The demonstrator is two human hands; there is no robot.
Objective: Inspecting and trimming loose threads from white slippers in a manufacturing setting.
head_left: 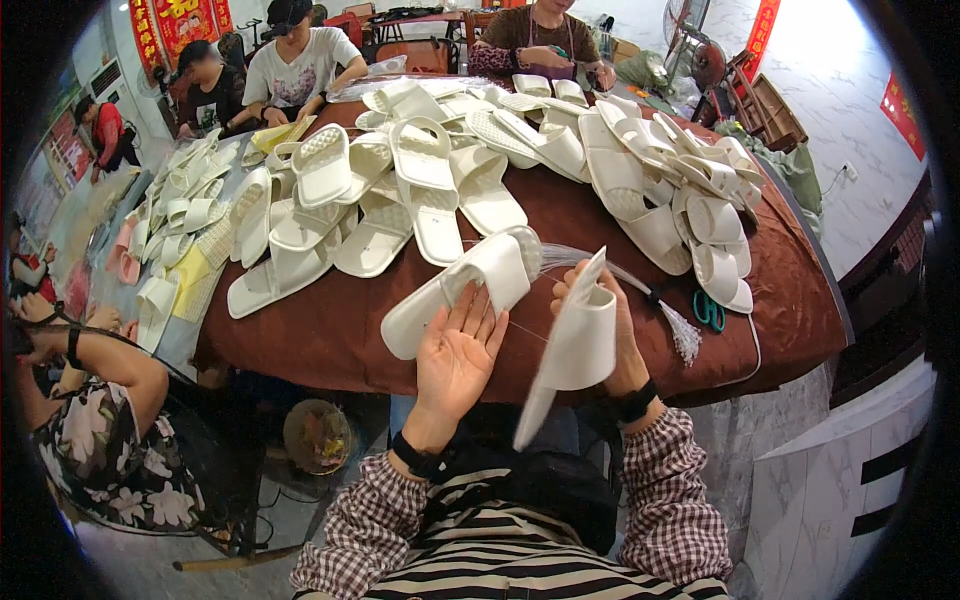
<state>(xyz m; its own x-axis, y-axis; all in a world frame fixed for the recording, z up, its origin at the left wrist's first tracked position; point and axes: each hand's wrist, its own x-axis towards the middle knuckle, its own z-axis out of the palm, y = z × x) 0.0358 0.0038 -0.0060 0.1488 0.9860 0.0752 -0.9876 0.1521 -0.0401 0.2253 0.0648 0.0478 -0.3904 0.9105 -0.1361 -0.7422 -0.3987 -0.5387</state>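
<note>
A white slipper [575, 340] is held by my right hand [622, 345], tilted on edge with its strap facing right and its toe or heel end pointing down. My left hand [458, 355] is open, palm up and fingers stretched out, over the side of another white slipper [425, 310] lying on the brown cloth [330, 350]. A thin clear thread seems to run between the two hands. Behind the right hand a bundle of clear threads [640, 285] ends in a white tuft. Green-handled scissors [709, 311] lie to its right.
Heaps of white slippers [425, 155] cover the table's far side. A yellow sheet [200, 275] and pink slippers [125, 255] lie at the left. A bin [318, 437] stands below. Other people sit across and to the left; a fan [697, 55] stands back right.
</note>
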